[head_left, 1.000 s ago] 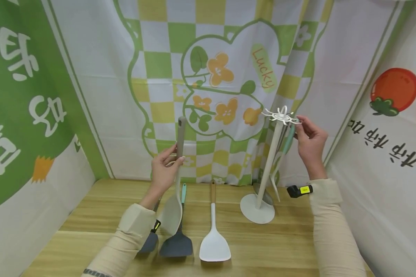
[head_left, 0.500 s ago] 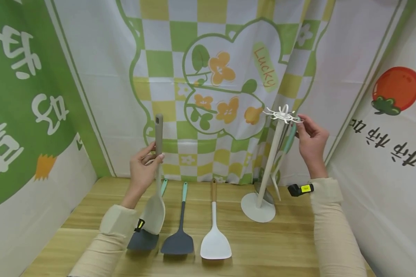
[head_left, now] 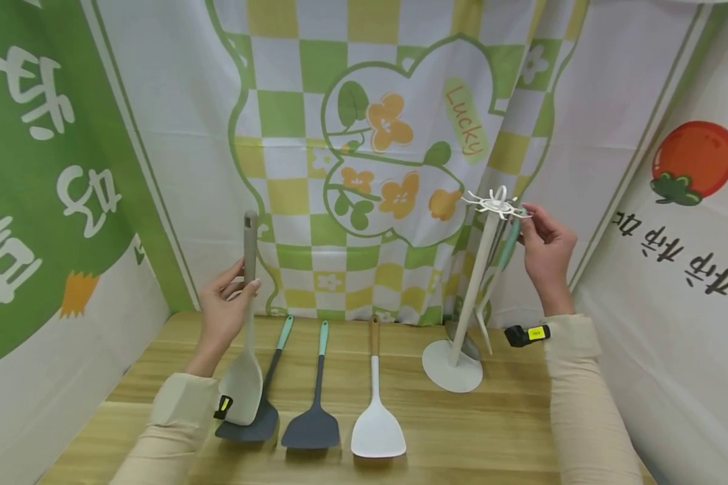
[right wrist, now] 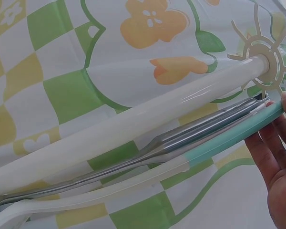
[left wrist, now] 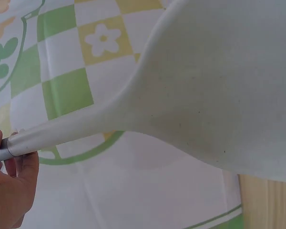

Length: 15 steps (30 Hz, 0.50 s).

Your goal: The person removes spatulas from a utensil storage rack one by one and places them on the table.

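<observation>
My left hand pinches the grey handle of a cream spatula, held upright with its blade hanging down. In the head view that blade overlaps a dark spatula lying on the table; in the left wrist view the cream blade fills the right side. A white utensil rack with a ring of hooks stands at the right. At its top my right hand pinches the end of a utensil with a mint-green handle and pale shaft. Beside this handle hangs a metal-handled utensil.
Another dark spatula with a mint handle and a white spatula with a brown handle lie on the wooden table. A checked curtain hangs close behind, and printed cloth walls flank both sides.
My left hand has carried the cream spatula leftward, from over the middle dark spatula to over the leftmost one. The right hand has stayed at the rack's top.
</observation>
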Each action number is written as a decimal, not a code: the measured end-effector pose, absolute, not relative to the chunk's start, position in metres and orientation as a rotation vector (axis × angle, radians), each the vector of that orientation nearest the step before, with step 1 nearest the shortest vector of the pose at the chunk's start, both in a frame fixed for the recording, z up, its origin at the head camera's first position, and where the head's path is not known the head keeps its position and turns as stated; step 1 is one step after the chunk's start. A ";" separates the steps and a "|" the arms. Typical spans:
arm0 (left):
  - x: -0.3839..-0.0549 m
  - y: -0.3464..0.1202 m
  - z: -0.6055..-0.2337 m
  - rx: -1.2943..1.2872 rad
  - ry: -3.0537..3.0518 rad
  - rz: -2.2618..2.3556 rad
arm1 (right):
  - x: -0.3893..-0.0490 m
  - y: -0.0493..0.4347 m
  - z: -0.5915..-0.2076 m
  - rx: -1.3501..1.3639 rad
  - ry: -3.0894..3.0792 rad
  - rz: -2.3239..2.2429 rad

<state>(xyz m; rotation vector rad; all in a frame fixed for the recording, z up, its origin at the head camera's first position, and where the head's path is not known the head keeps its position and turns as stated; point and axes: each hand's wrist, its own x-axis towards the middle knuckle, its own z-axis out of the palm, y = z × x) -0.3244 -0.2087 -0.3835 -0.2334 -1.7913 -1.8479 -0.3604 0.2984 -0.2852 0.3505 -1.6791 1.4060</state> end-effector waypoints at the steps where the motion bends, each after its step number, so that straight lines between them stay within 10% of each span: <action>1: -0.324 -0.211 -0.385 -0.219 -1.795 -1.843 | -0.360 0.299 -0.285 0.351 -1.679 1.405; 15: -0.326 -0.235 -0.389 -0.157 -1.713 -1.831 | -0.358 0.298 -0.285 0.356 -1.682 1.391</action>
